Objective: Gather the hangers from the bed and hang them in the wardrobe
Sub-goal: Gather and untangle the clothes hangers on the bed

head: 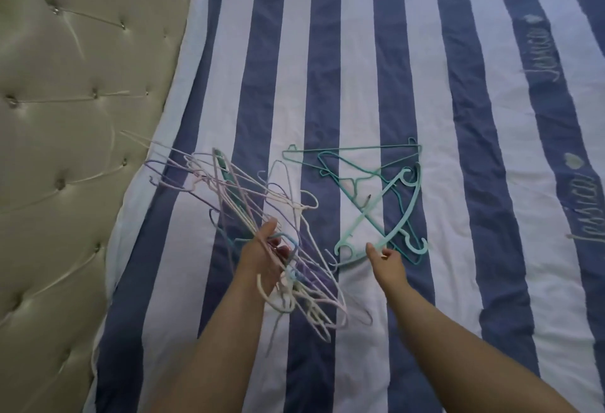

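The left hand gripped a tangled bundle of thin hangers in pale pink, lilac, cream and blue, its fingers curled round the wires where they crossed. The bundle fanned out above and below that hand, some hooks pointing toward the headboard, others hanging down over the forearm. The right hand reached forward beside it, thumb and fingers closing on the lower curved edge of a light mint plastic hanger; whether that hanger had left the cover could not be told. The mint hanger lay in a small heap of teal hangers on the bed, crossing one another near the middle of the mattress, just to the right of the held bundle. One thin teal hanger stretched flat across the top of the heap, its long bar running sideways. The bed wore a cover with broad dark blue and white stripes running away from the viewer. Pale cursive lettering and small pale shapes ran along a blue stripe at the right edge. The headboard, beige and tufted with buttons, filled the left side of the view. Both forearms were bare.
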`<state>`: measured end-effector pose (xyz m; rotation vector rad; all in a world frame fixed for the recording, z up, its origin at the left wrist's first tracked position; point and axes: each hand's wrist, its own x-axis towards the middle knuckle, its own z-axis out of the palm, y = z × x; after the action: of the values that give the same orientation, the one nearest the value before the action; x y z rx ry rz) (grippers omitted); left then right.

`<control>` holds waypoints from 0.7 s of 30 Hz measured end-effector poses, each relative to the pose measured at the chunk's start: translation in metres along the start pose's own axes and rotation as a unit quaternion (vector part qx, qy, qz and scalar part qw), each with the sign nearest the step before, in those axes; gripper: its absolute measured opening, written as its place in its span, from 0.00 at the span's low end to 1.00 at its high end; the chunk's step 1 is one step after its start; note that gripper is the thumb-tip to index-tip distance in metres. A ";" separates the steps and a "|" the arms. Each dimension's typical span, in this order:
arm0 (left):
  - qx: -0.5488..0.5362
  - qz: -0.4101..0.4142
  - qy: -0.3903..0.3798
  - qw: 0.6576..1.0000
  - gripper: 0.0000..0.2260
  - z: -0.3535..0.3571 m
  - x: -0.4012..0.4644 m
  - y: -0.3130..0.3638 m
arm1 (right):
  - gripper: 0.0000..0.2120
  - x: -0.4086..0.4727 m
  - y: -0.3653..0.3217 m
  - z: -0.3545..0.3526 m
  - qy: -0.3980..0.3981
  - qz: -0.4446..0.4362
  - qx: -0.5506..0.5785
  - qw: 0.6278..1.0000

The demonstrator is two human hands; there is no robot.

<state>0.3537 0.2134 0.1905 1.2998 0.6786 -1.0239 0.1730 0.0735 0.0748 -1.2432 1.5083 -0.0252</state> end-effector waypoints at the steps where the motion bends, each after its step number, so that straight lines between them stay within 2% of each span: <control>1: -0.010 -0.006 0.003 1.000 0.13 0.006 0.007 -0.006 | 0.18 0.014 0.004 -0.001 -0.010 0.004 -0.004 1.000; 4: -0.012 -0.014 0.009 1.000 0.11 0.024 0.029 -0.022 | 0.25 0.051 0.006 -0.008 0.006 -0.013 -0.054 0.998; 8: 0.039 -0.010 0.025 0.999 0.16 0.039 0.053 -0.041 | 0.32 0.100 0.002 -0.016 0.007 -0.020 -0.160 0.987; 11: 0.065 -0.006 0.014 0.998 0.22 0.039 0.062 -0.053 | 0.33 0.127 0.007 -0.016 -0.011 -0.015 -0.238 0.971; 14: 0.051 -0.018 0.003 0.999 0.16 0.038 0.062 -0.059 | 0.35 0.132 0.019 -0.013 -0.001 -0.004 -0.329 0.944; 17: 0.049 -0.012 -0.008 0.999 0.13 0.038 0.057 -0.062 | 0.44 0.126 0.028 -0.006 0.080 -0.036 -0.407 0.909; 19: 0.060 0.002 -0.012 0.998 0.13 0.036 0.055 -0.063 | 0.51 0.128 0.030 -0.009 0.114 -0.028 -0.400 0.909; 21: 0.064 0.009 -0.010 0.998 0.12 0.034 0.053 -0.062 | 0.56 0.137 0.028 -0.019 0.088 0.060 -0.333 0.937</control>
<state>0.3164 0.1710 0.1228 1.4015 0.5929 -1.0778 0.1657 -0.0187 -0.0314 -1.7069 1.8218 0.5072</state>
